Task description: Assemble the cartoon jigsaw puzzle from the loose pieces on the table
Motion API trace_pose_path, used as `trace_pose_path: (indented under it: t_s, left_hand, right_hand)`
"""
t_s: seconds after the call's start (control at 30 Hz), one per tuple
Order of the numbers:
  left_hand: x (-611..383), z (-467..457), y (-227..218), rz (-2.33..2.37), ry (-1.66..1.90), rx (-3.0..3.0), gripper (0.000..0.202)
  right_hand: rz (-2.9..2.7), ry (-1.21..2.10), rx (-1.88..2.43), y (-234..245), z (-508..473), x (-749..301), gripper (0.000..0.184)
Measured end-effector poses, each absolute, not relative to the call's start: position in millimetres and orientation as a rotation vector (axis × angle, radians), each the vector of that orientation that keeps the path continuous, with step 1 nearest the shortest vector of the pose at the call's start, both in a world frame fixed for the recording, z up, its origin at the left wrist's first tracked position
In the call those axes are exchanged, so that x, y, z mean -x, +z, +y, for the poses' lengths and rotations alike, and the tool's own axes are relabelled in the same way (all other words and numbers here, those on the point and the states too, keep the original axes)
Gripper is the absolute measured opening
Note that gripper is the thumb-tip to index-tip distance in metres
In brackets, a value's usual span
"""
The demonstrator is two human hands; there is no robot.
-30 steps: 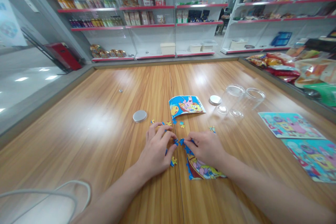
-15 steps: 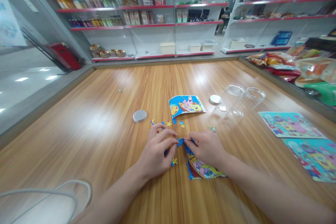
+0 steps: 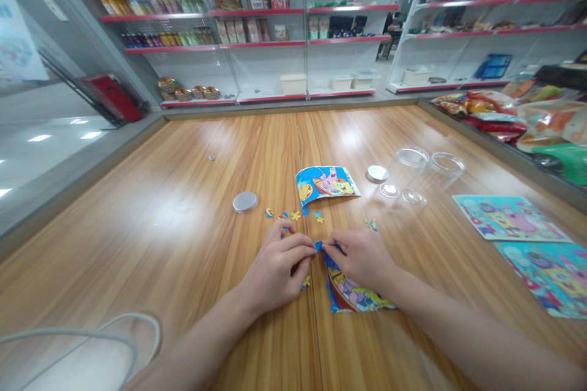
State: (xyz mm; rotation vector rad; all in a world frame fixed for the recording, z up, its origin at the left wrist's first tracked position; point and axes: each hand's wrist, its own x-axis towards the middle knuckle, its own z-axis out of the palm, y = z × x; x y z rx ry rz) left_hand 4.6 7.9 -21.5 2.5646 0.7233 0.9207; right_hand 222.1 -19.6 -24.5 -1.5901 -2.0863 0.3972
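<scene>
Left hand [image 3: 280,264] has moved in to meet the right hand [image 3: 360,256]

Head view: the blue puzzle piece [image 3: 318,246] lies directly between both hands' fingertips, equally near each. The right fingers pinch it; the left, bunched narrow, touch its left side, grip unclear. Its long axis is too small to tell. The partly joined puzzle [image 3: 347,295] lies nearer the wearer, partly beneath the right hand.

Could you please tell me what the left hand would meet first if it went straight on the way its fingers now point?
The left hand would likely meet the blue puzzle piece first, with the right hand just beyond; whether the left touches it is unclear.
</scene>
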Motion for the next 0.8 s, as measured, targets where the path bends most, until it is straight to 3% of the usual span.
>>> trace_pose_path:
  t_s: [0.23,0.8]
  left_hand:
    - [-5.0,7.7,-20.4,0.679,0.870,-2.592,0.029]
    - [-1.9,9.9,-24.4,0.908,1.037,-2.527,0.017]
  right_hand:
    - [-2.087,0.410,1.594,-23.7,-18.0,-220.9,0.016]
    - [-2.076,0.396,1.612,-23.6,-18.9,-220.5,0.017]
